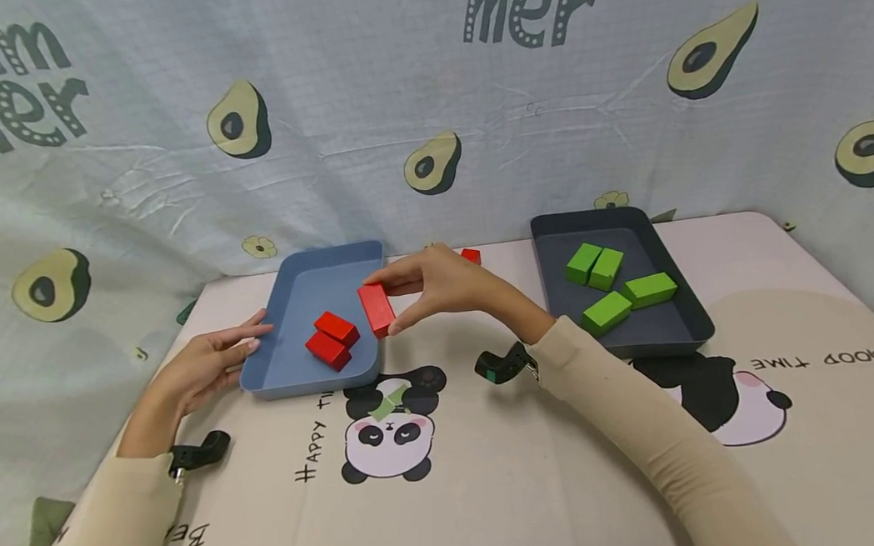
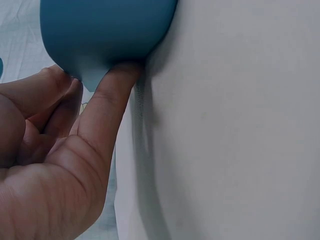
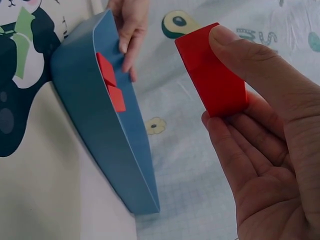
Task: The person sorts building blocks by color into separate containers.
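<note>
My right hand (image 1: 445,285) pinches a red block (image 1: 377,310) between thumb and fingertips, raised over the right rim of a blue tray (image 1: 286,378). In the right wrist view, the same block (image 3: 212,70) stands out against the cloth backdrop, thumb on its top end and fingers beneath. Two more red blocks (image 1: 329,350) lie side by side inside the tray. My left hand (image 1: 202,367) rests against the tray's left side, fingers mostly straight with their tips at the rim. One digit presses low on the outer wall of the tray (image 2: 105,30).
A dark grey tray (image 1: 692,337) with several green blocks (image 1: 606,313) stands to the right. Another red block (image 1: 471,256) lies behind my right hand, partly hidden. A cloth backdrop (image 1: 341,179) printed with avocados rises along the table's back edge.
</note>
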Demonstrator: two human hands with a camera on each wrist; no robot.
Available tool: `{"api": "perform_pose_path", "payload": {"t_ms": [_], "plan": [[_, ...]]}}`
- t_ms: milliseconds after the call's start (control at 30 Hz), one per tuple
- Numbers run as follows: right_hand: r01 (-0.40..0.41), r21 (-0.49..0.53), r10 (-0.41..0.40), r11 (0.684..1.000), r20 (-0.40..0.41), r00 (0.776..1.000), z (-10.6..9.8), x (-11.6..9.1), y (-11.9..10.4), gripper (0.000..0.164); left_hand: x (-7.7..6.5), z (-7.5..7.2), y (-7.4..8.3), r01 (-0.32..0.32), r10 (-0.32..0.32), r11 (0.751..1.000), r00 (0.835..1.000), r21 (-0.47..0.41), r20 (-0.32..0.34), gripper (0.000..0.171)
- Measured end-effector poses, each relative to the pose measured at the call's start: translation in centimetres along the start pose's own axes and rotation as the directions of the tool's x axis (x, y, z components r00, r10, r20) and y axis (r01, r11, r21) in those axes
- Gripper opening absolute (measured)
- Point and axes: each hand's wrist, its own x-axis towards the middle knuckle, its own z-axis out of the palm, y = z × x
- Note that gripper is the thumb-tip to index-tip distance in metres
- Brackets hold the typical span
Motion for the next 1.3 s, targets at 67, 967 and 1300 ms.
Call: {"api": "perform_pose_path", "payload": {"t_ms": [67, 967, 1300], "plan": [[0.001, -0.001, -0.001, 1.000, 0.000, 1.000, 0.0, 0.1, 0.0, 0.064, 0.0, 0.0, 0.0, -0.003, 0.003, 1.000, 1.000, 0.000, 0.005, 0.046], [-0.036, 0.082, 0.037, 0.996, -0.003, 0.999, -0.1, 1.9, 0.0, 0.063, 0.0, 0.0, 0.1, 0.020, -0.020, 0.999, 1.000, 0.037, -0.009, 0.047], [-0.040, 0.080, 0.039, 0.996, 0.008, 0.999, 0.0, 2.5, -0.2, 0.063, 0.0, 0.0, 0.1, 0.018, -0.018, 1.000, 1.000, 0.009, -0.006, 0.045]]}}
